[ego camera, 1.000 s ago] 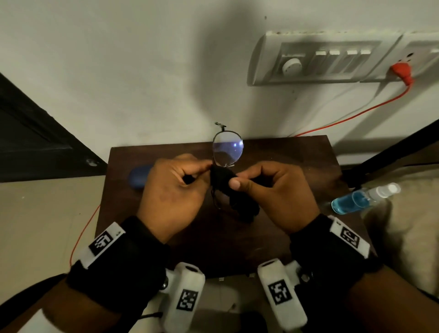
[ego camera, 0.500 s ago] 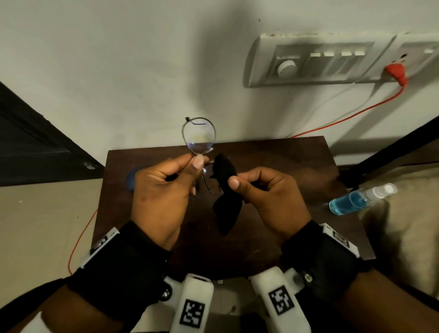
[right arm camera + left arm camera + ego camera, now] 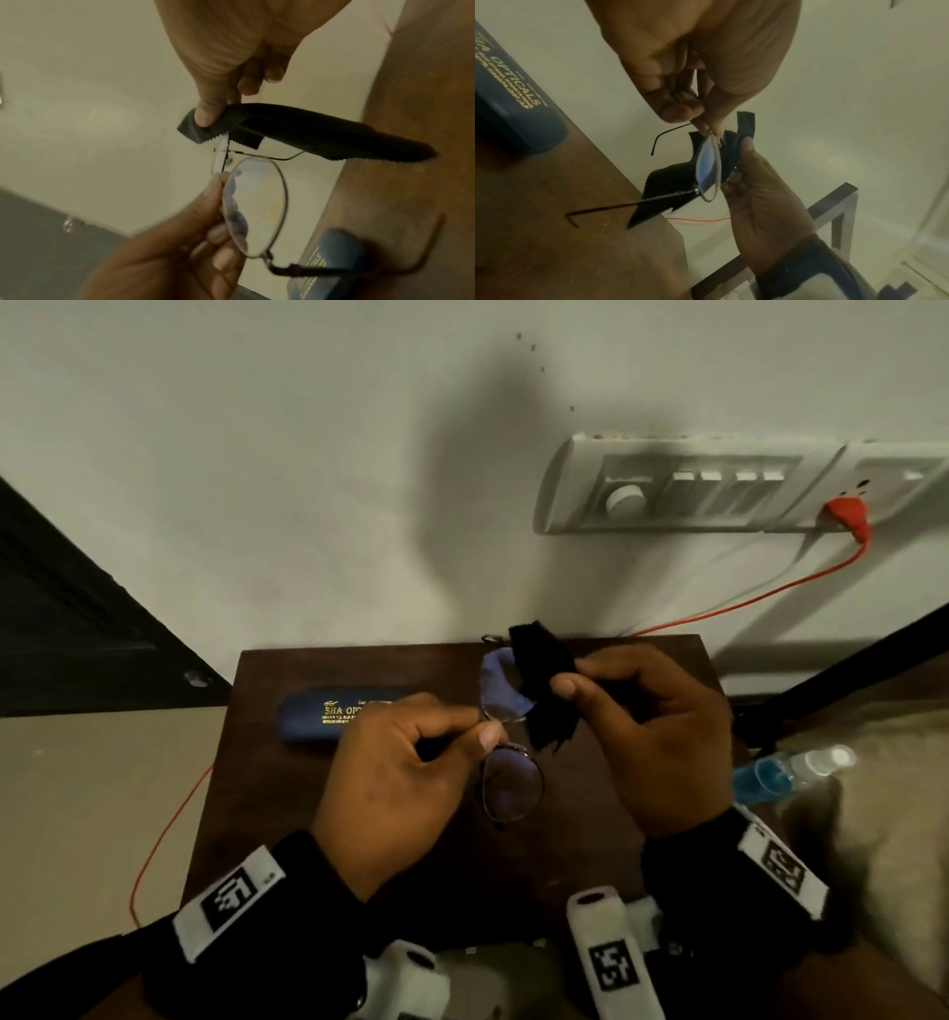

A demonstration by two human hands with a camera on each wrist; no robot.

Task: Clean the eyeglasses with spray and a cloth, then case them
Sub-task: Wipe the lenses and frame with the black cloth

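Thin metal-framed eyeglasses hang above the dark wooden table, their temples unfolded. My left hand pinches the frame at the bridge between the two lenses. My right hand pinches a black cleaning cloth folded over the far lens. A blue glasses case, closed, lies on the table to the left. The spray bottle with blue liquid lies on its side off the table's right edge.
The table stands against a white wall with a switch panel and a red plug with its cable. A dark door is at left. A beige cushion and a dark metal frame lie to the right.
The glasses have turned so one lens now points toward me. My right hand has brought the cloth up onto the far lens. Both hands have shifted right, uncovering the case.
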